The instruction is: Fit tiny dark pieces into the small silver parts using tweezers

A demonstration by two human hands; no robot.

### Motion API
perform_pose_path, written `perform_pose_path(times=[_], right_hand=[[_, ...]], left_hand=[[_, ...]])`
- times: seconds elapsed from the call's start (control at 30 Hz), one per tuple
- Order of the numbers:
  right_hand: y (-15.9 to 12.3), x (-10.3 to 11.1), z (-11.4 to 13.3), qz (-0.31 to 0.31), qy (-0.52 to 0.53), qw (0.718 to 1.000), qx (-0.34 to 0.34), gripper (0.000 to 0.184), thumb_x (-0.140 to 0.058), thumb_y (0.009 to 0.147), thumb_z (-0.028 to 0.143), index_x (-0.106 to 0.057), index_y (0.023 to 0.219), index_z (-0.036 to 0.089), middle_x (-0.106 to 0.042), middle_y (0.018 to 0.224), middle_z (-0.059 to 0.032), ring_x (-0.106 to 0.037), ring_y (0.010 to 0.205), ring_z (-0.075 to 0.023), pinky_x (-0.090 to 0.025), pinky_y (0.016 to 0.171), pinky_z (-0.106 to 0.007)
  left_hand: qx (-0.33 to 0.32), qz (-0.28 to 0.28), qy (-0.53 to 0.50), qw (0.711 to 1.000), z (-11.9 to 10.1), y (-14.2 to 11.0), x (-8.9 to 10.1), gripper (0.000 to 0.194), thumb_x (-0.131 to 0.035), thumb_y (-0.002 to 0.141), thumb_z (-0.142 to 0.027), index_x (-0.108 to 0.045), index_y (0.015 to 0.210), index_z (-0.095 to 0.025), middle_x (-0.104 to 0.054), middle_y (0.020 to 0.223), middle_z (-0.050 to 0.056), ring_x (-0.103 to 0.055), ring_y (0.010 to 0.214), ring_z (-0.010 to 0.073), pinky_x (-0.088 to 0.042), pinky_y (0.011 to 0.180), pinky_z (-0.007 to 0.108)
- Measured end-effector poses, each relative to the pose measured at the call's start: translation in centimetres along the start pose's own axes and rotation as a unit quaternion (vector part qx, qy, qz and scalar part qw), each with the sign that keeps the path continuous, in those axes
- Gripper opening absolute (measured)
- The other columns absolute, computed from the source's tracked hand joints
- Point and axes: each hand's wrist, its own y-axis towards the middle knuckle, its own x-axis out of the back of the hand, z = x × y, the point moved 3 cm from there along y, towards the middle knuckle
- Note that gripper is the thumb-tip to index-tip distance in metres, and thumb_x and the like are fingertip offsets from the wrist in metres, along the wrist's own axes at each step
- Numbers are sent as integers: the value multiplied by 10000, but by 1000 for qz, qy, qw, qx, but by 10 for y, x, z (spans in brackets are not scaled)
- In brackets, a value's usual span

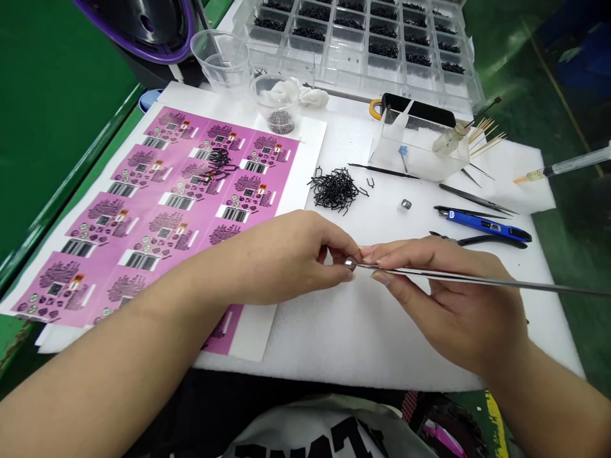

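My left hand point(291, 254) is closed in a pinch on a small silver metal piece point(350, 263) at its fingertips. My right hand point(453, 299) grips long metal tweezers point(477, 278) whose tips meet that piece; the tweezers' back end runs off to the right. Both hands hover over a white foam mat point(334, 331). Behind them lies a pile of small black clips point(337, 187) and a second small silver piece point(405, 203).
A sheet of pink printed labels point(157, 210) lies at left with a few black clips on it. Plastic cups point(281, 102), a compartment box of black parts point(363, 38), a clear tray with sticks point(420, 143), blue-handled tool point(482, 224), pliers and a syringe point(568, 166) stand behind and right.
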Motion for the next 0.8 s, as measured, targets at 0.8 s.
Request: perform_pose_path(times=[0.8], right_hand=[[1,7,8,-6,-28,998,61,227,-701,802,85,-662,978,222,-751,1064,-29,-711,986,-180,-585,899,-290]], left_hand=[[-38,-19,-25,999,4,2,-1,308,-534,816,-260,-787,992,-282,-716,714,-13,-640,687,162,-475,612,234]])
